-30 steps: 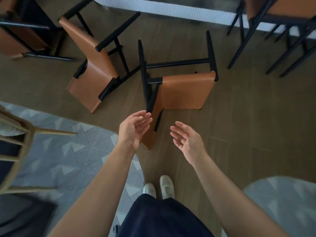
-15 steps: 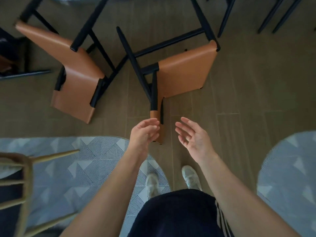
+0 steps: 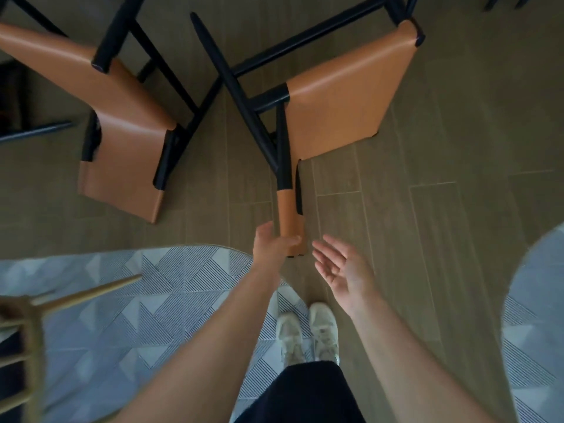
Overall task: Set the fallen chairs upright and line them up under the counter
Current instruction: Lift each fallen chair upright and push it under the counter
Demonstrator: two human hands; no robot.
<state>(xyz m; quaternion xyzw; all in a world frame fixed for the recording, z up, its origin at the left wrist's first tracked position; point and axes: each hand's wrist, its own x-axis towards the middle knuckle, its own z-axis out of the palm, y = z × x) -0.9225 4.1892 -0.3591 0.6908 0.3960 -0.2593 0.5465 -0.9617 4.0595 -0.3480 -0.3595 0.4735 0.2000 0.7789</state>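
Two chairs with tan leather seats and black frames lie tipped over on the wooden floor. The nearer chair [image 3: 335, 105] lies on its side straight ahead of me, its backrest end pointing at my feet. My left hand [image 3: 271, 244] grips the tan top edge of that backrest, thumb wrapped across it. My right hand [image 3: 341, 270] hovers just right of the backrest, palm up, fingers spread, touching nothing. The second fallen chair [image 3: 122, 141] lies to the left, its black legs crossing close to those of the nearer one.
A grey patterned rug [image 3: 137, 300] covers the floor at my left, another rug [image 3: 537, 315] curves in at the right edge. A light wooden chair [image 3: 27, 325] stands at the lower left. My white shoes [image 3: 305, 334] are below the hands.
I have stepped closer and bent over the nearer chair. My left hand has gone from open in the air to gripping the backrest end. My right hand stays open beside it.
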